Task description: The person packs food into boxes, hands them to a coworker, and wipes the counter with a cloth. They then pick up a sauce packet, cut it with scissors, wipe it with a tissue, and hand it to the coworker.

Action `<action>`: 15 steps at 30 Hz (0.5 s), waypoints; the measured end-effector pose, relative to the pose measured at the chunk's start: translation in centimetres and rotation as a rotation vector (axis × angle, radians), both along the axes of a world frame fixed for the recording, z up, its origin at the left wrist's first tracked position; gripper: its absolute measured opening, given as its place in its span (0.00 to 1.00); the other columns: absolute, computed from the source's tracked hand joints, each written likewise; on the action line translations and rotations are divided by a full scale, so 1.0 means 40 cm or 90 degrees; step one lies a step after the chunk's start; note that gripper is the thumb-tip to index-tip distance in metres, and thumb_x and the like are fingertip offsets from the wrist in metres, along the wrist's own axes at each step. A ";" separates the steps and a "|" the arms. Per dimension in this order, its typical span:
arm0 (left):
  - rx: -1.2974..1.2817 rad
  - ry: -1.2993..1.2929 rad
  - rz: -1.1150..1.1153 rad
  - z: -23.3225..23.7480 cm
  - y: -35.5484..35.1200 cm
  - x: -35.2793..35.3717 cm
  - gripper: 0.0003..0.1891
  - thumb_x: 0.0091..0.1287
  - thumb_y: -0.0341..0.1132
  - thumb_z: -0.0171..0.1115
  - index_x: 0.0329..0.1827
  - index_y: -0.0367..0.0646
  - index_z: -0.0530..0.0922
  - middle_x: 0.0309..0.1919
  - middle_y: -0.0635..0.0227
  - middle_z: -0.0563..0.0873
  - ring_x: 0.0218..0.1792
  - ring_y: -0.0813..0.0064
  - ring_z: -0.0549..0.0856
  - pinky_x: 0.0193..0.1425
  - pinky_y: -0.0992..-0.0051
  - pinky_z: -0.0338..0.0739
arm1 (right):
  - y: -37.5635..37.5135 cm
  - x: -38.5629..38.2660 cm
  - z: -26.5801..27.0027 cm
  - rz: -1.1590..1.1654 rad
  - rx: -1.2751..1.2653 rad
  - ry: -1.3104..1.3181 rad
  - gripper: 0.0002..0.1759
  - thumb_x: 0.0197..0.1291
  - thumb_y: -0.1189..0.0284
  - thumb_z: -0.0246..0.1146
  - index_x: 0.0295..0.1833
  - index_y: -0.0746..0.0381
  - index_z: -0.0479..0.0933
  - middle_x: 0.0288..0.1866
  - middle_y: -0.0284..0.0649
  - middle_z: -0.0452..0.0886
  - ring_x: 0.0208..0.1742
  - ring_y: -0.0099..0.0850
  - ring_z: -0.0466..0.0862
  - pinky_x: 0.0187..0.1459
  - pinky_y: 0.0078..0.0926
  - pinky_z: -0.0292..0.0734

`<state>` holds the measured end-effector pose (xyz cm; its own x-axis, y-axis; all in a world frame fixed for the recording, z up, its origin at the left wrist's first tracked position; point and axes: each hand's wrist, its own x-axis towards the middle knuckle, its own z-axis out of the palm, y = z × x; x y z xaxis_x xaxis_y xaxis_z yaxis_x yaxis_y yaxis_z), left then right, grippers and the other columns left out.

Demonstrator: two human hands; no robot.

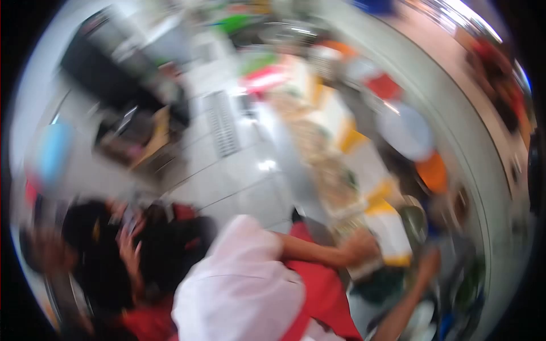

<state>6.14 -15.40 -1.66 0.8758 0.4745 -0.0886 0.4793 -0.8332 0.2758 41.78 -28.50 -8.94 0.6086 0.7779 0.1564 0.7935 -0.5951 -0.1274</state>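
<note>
The whole view is smeared by motion. My left hand (361,248) reaches across to the row of food trays, at the near end of a tray of pale food (346,226); its fingers are too blurred to read. A white and yellow container (388,236) lies just beyond it. Farther right, my right hand (429,264) is raised beside a dark grey shape (455,261) that I cannot name. Whether either hand holds anything does not show. Dark green leafy stuff (378,290) sits between my forearms. My red apron (327,292) is below.
At lower left a person in dark clothes (165,244) holds a phone (131,219). An open cardboard box (156,142) stands on the tiled floor (236,184). A white round dish (405,131) and an orange item (432,172) line the counter's far side. Another person (495,79) is beyond.
</note>
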 end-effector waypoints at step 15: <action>0.205 -0.120 0.042 -0.094 -0.032 -0.022 0.11 0.52 0.37 0.61 0.38 0.48 0.78 0.36 0.65 0.78 0.42 0.66 0.77 0.51 0.55 0.69 | 0.025 0.063 0.202 0.165 -0.226 -0.150 0.31 0.62 0.59 0.64 0.64 0.69 0.71 0.61 0.59 0.76 0.62 0.52 0.77 0.63 0.44 0.71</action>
